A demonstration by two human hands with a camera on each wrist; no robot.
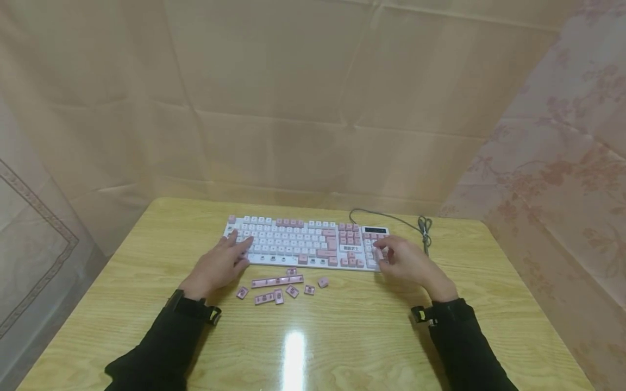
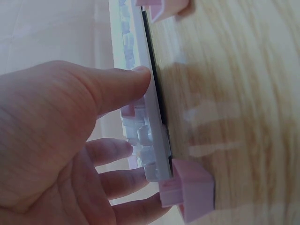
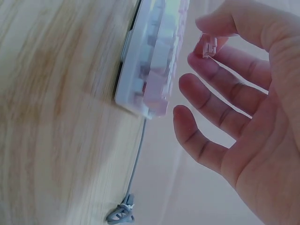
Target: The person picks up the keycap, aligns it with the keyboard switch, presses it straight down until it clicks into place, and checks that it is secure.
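Note:
A white and pink keyboard lies across the back half of the table, with some keycaps gone from its front row. At its left end my left hand rests with spread fingers on the keys, its thumb against the front edge. Over the number pad at the right end, my right hand pinches a pink keycap between thumb and fingertips, hollow underside partly showing. In the right wrist view this keycap is held apart from the keyboard, and the other fingers are loosely bent.
In front of the keyboard lie a long pink space bar and several loose pink keycaps, most with hollow sides up. A grey cable runs from the keyboard's back to a tied bundle at right. Draped cloth stands behind the table.

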